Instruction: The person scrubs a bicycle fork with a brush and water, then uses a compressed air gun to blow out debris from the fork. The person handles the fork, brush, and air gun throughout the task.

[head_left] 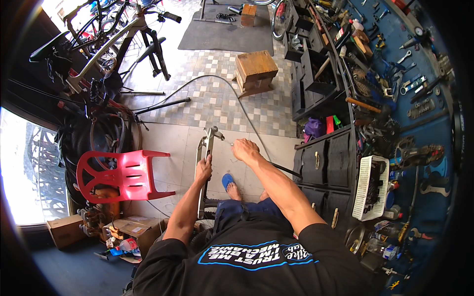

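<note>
My left hand [204, 168] is wrapped round a long, pale metal bicycle frame part [202, 148], which looks like a rear swingarm. It stands roughly lengthwise before me, its far end topped by a crosspiece with a short stub pointing right. Just right of that stub is my right hand [246, 150], its fingers closed in a pinch. Something small and shiny may show at the fingertips, too small to name. The lower end of the frame part reaches down beside my left leg. A foot in a blue slipper [227, 180] is on the tiles between my hands.
A red plastic chair [129, 173] lies at the left, below a bicycle frame [111, 44] on a stand. Ahead is a wooden stool [256, 69], with a cable [237, 93] curving past it. Black drawers [316, 165], a white basket [364, 187] and a tool wall line the right.
</note>
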Motion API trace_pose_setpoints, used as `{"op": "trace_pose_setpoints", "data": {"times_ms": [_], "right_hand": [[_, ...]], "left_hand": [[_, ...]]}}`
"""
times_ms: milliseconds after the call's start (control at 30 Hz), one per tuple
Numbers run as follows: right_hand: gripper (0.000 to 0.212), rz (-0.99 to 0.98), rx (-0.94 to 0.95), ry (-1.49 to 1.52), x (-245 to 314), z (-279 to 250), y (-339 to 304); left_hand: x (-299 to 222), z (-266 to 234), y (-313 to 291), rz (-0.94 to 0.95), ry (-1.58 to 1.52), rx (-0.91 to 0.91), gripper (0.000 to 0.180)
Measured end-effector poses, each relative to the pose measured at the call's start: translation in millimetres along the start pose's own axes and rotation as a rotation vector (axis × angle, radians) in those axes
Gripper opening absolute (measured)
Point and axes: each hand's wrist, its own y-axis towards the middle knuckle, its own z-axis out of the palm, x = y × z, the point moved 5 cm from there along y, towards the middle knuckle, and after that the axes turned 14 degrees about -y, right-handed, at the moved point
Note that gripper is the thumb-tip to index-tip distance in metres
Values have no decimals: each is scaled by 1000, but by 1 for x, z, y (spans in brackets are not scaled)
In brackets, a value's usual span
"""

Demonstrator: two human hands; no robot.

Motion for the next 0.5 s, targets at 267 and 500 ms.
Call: {"op": "trace_pose_setpoints", "data": {"times_ms": [267, 500], "right_hand": [[26, 46, 74, -40, -28, -11, 11], [30, 21, 55, -60, -65, 2, 21]], "left_hand": [[3, 14, 4, 55, 245, -13, 74], [-11, 41, -11, 73, 350, -13, 72]]}}
